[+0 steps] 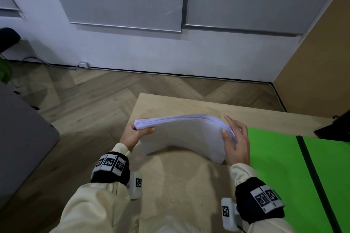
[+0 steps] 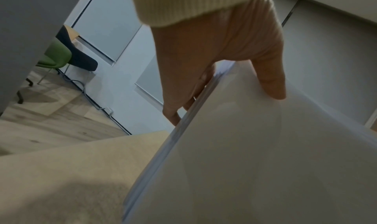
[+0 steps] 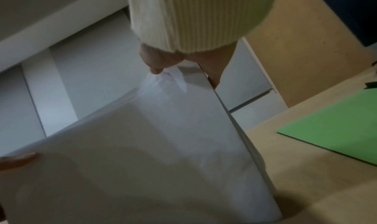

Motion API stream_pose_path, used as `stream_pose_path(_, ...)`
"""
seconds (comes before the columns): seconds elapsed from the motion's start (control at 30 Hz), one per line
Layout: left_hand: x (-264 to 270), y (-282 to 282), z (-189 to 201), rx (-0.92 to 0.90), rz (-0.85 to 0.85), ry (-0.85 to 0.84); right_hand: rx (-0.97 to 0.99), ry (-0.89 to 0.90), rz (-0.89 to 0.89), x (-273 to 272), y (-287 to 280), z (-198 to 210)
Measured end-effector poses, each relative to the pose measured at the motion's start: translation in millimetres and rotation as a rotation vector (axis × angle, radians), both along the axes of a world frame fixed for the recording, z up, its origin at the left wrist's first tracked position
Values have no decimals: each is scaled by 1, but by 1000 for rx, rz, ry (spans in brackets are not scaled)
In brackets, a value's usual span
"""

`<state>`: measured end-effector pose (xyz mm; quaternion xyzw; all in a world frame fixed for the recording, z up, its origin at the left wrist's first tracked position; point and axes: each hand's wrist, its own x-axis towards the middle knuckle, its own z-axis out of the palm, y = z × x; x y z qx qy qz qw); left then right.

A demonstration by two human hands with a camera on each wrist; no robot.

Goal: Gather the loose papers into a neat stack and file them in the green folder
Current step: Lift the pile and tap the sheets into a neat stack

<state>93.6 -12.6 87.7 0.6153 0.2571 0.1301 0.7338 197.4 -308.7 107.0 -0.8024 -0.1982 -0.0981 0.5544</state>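
A thick stack of white papers (image 1: 181, 136) stands on its lower edge on the wooden table (image 1: 181, 185), bowed upward in the middle. My left hand (image 1: 138, 133) grips its left end, thumb on the near face and fingers behind. My right hand (image 1: 233, 138) holds the right end, thumb in front and fingers spread behind. In the left wrist view my thumb presses the stack (image 2: 255, 146). The right wrist view shows the stack (image 3: 142, 146) and a corner of the green folder (image 3: 336, 122). The green folder (image 1: 280, 166) lies open and flat to the right of the stack.
A dark object (image 1: 335, 128) sits at the table's far right edge. A grey table (image 1: 20, 138) stands to the left across the wooden floor. A green chair (image 2: 55, 54) and a dark chair (image 2: 79, 56) stand by the far wall. A brown panel (image 1: 318, 58) rises at the right.
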Motion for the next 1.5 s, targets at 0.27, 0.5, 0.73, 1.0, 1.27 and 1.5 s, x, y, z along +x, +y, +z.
stream_pose_path(0.27, -1, -2, 2, -28, 62, -67, 256, 230, -116, 6, 5, 3)
stream_pose_path(0.5, 10, -22, 2, -52, 310, -49, 324, 384, -73, 6, -4, -7)
stream_pose_path(0.73, 5, -14, -4, 67, 104, 17, 43, 537, 38, 6, -16, -36)
stream_pose_path(1.0, 8, -2, 32, 196, -14, -40, 158, 459, -2, 18, -19, -6)
stream_pose_path(1.27, -4, -8, 10, 151, -68, 121, 21, 670, -56, 17, -19, -33)
stream_pose_path(1.5, -3, -6, 13, 216, -13, 205, 73, 625, -191, 8, -6, -14)
